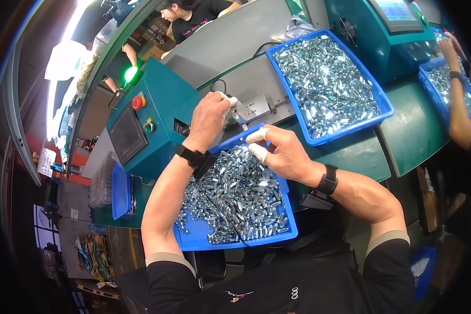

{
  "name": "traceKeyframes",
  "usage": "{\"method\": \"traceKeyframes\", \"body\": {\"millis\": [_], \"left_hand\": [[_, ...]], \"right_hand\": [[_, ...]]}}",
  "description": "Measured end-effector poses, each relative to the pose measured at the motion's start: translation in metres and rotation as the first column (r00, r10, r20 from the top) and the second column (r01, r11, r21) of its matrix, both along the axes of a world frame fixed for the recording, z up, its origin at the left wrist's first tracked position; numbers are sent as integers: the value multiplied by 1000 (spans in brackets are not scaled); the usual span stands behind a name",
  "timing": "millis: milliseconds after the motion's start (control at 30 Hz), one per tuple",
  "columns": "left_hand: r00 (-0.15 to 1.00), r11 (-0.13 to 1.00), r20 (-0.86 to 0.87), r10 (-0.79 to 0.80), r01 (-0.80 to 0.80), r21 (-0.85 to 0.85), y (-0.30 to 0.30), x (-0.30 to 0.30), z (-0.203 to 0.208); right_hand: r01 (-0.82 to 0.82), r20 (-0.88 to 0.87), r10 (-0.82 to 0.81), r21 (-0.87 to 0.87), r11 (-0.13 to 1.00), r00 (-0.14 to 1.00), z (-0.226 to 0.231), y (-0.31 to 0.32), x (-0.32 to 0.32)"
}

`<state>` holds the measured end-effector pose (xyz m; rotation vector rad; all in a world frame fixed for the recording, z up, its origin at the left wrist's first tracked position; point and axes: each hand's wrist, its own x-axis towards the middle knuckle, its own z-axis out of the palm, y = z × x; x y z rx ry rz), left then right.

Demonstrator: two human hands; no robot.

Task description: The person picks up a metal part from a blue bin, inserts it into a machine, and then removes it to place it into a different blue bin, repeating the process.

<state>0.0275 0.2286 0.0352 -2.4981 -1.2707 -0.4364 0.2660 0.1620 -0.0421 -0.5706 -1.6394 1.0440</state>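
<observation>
My left hand, with pale covers on its fingertips, is up at the machine's metal fixture. Its fingers are pressed together, and whatever they hold is hidden. Lower and to the right, my right hand has covered thumb and finger brought close together over the far edge of the near blue tray. What lies between those fingertips is too small to make out. Beneath my hands, the tray holds a heap of small shiny metal cylindrical parts, several of them standing in rows at its near side.
A teal machine with a dark screen, red button and lit green lamp stands left. A second blue tray full of metal parts sits far right. Co-workers are across the partition and at right. A black cable crosses the near tray.
</observation>
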Motion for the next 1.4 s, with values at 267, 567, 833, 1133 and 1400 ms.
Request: {"method": "traceKeyframes", "body": {"millis": [267, 567, 833, 1133, 1400], "left_hand": [[999, 996, 37, 7, -10, 84, -22, 0, 0], [916, 987, 386, 106, -50, -151, -145, -16, 1], [818, 962, 540, 197, -54, -268, -202, -41, -21], [809, 932, 568, 147, 79, -354, -213, -46, -19], [788, 922, 598, 146, 110, -370, -209, -37, -15]], "right_hand": [[-22, 38, 22, 0, 1000, 999, 3, 1, 0], [18, 166, 20, -223, 975, 986, 5, 35, -11], [-97, 150, 146, -295, 951, 978, 13, 52, -37], [-122, 198, 185, -296, 947, 963, 12, 54, -56], [-135, 118, 165, -228, 964, 979, -1, 58, -55]]}}
